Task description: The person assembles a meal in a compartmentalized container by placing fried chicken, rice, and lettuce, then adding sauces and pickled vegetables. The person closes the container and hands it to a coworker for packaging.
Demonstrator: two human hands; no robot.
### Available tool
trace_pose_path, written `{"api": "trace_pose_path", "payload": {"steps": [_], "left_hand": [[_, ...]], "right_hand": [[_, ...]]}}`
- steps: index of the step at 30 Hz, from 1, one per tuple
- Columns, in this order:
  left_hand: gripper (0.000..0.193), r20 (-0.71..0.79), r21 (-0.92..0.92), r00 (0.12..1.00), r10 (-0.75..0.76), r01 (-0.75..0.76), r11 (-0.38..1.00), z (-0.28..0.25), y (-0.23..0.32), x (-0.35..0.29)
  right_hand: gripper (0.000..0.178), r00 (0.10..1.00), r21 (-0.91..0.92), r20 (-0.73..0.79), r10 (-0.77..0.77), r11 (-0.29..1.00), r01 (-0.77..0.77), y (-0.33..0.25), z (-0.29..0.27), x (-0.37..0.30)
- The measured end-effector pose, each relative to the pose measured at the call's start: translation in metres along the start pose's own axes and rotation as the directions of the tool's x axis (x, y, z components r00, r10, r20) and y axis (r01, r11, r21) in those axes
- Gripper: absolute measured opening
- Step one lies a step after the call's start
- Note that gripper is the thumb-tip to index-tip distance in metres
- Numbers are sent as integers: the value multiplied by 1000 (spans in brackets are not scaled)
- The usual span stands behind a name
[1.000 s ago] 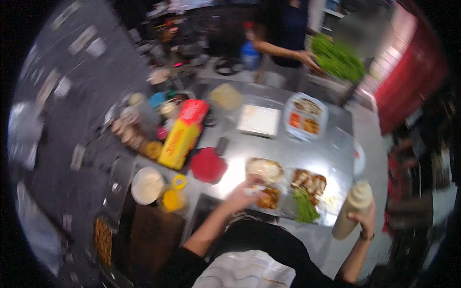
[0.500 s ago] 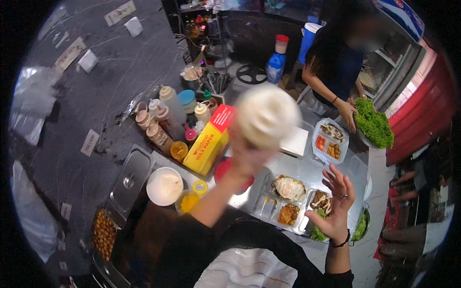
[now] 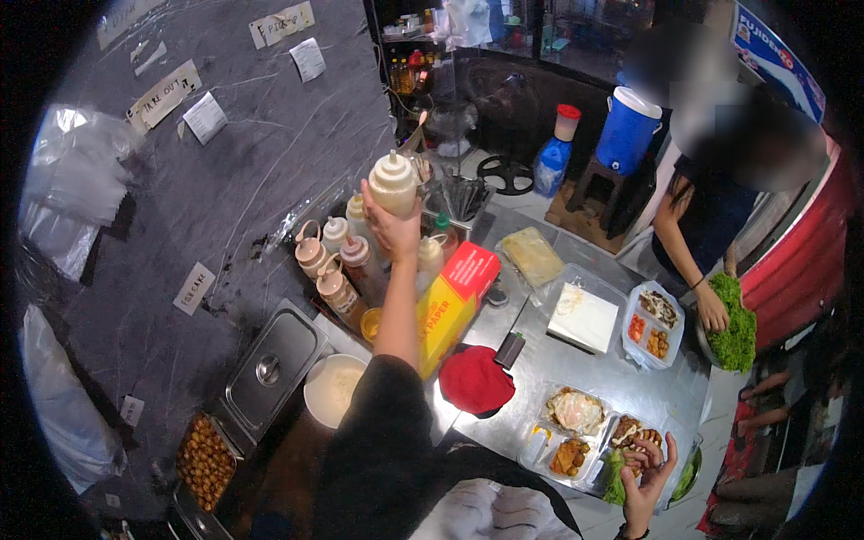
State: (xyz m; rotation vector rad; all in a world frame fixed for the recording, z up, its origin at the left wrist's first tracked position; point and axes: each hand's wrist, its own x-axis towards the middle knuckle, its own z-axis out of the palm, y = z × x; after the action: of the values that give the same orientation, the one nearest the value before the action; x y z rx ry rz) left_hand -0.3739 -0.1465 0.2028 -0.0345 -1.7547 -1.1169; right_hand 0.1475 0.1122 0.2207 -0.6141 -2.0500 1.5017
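My left hand [image 3: 393, 229] grips a squeeze bottle [image 3: 393, 184] of pale cream sauce, held upright above the row of sauce bottles by the wall. Fingers parted and slightly curled, my right hand [image 3: 646, 477] holds nothing. It hovers over the right half of a clear takeout container, hiding part of the sauced meat [image 3: 630, 432] and lettuce [image 3: 615, 479] there. The left half of that clear container [image 3: 537, 441] holds a fried egg [image 3: 576, 410] and a browned side dish [image 3: 570, 457].
A yellow and red wax paper box [image 3: 447, 310] stands beside several sauce bottles [image 3: 337, 292]. Nearby are a red cloth [image 3: 477, 380], a white bowl [image 3: 328, 391] and a white box [image 3: 583, 317]. Beyond a filled container [image 3: 654, 324], a co-worker's hand [image 3: 714, 310] touches lettuce in a bowl [image 3: 736, 324].
My left hand has carried the squeeze bottle leftward, from over the table to above the sauce bottles. My right hand has dropped lower in the picture. The view has shifted.
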Motion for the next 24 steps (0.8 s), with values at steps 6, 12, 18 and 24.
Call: {"api": "trace_pose_path", "payload": {"steps": [6,12,18,24], "left_hand": [[111,42,144,993,-112,105,984,3,-29,-18],[103,73,131,954,-290,279,951,-5,-53,-34],[96,99,293,995,-26,-5,956,-12,-13,-27],[79,-95,36,986,136,-133,990,-114,52,39]], "right_hand": [[75,1000,-27,6,16,1000,-16,-6,5,6],[64,994,-63,-22,-103,993,101,5,6,14],[63,995,-63,17,-97,993,98,3,12,25],[63,997,-77,-54,-54,996,50,8,13,15]]}}
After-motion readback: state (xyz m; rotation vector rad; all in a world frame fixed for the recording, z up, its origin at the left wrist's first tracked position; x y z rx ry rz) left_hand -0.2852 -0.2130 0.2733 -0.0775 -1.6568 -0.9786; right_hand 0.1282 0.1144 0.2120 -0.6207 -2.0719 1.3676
